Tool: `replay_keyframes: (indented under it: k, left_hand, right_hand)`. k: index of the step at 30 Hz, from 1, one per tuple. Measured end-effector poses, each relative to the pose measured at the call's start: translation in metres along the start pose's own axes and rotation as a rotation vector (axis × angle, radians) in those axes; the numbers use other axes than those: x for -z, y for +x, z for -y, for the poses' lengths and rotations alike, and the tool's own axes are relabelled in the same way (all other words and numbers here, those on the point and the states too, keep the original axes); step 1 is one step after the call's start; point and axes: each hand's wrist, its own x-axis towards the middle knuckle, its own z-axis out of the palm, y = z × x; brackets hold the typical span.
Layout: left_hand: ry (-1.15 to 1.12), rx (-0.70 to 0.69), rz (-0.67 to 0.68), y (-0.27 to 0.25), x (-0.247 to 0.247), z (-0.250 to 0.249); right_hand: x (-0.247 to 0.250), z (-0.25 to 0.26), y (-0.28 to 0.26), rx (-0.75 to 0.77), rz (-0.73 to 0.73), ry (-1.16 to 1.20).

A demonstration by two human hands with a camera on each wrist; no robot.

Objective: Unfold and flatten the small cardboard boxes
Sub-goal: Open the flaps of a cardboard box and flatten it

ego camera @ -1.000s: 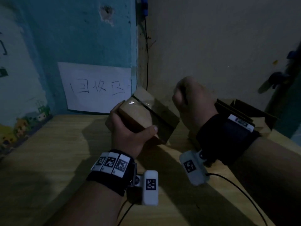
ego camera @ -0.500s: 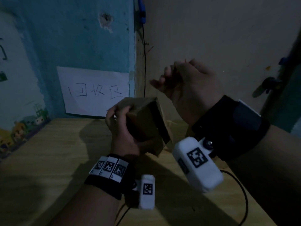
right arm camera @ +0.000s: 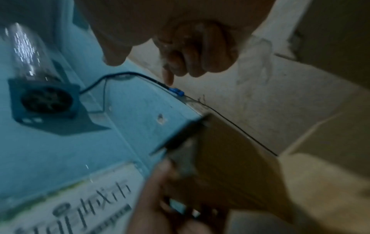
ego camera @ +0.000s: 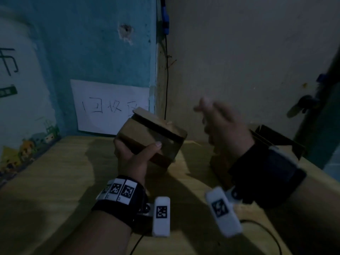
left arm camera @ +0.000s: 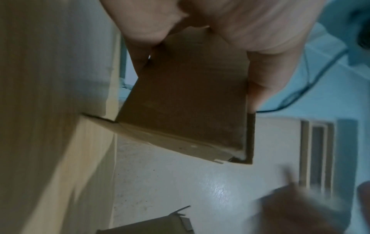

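Observation:
My left hand (ego camera: 132,159) grips a small brown cardboard box (ego camera: 147,140) above the wooden table, thumb across its near face and fingers wrapped behind. A top flap of the box stands slightly raised at its far edge. The left wrist view shows the box (left arm camera: 184,101) close up, pinched between thumb and fingers. My right hand (ego camera: 220,122) hovers to the right of the box, blurred, apart from it, with its fingers loosely curled and nothing visible in them. In the right wrist view the box (right arm camera: 230,158) sits below those curled fingers (right arm camera: 190,52).
The wooden table (ego camera: 55,181) runs into a wall corner. An open cardboard box (ego camera: 276,142) and another box (ego camera: 219,162) stand at the right, partly behind my right wrist. A paper sign (ego camera: 110,107) hangs on the blue wall, and a cable (ego camera: 166,80) runs down the corner.
My right hand rose from a fist beside the box, then swung out to the right and loosened. My left hand has turned the box, its flap edge now facing up and away.

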Motion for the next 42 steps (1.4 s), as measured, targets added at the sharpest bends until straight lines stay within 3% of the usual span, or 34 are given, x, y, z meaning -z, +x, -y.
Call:
replay_keyframes:
  k: [4, 8, 14, 20, 24, 28, 32, 37, 42]
  left_hand:
    - [-0.096, -0.012, 0.0, 0.001, -0.002, 0.0]
    - [0.044, -0.033, 0.024, 0.001, -0.003, 0.007]
    - [0.28, -0.176, 0.102, 0.002, -0.004, 0.013]
    - [0.306, -0.305, 0.237, -0.001, -0.008, 0.014]
    - [0.405, -0.258, 0.23, -0.005, -0.008, 0.014]
    - [0.408, -0.175, 0.121, -0.012, -0.013, 0.005]
    - [0.472, -0.19, 0.023, -0.007, -0.009, 0.0]
    - [0.621, -0.151, 0.052, -0.006, -0.008, 0.003]
    - [0.591, -0.03, 0.101, -0.011, -0.011, 0.001]
  right_hand:
    - [-0.024, -0.047, -0.009, -0.261, 0.071, -0.053]
    - [-0.037, -0.075, 0.002, -0.466, 0.171, 0.095]
    - [-0.04, -0.097, 0.016, -0.448, 0.073, 0.289]
    - [-0.032, -0.11, 0.02, -0.452, 0.139, 0.37]
    - [-0.03, -0.12, 0.024, -0.376, 0.117, 0.36]
    - [-0.029, -0.126, 0.023, -0.327, 0.031, 0.341]
    - [-0.027, -0.129, 0.018, -0.275, 0.054, 0.313]
    - [-0.024, -0.125, 0.019, -0.229, 0.015, 0.224]
    - [-0.021, -0.122, 0.019, -0.216, 0.058, 0.21]
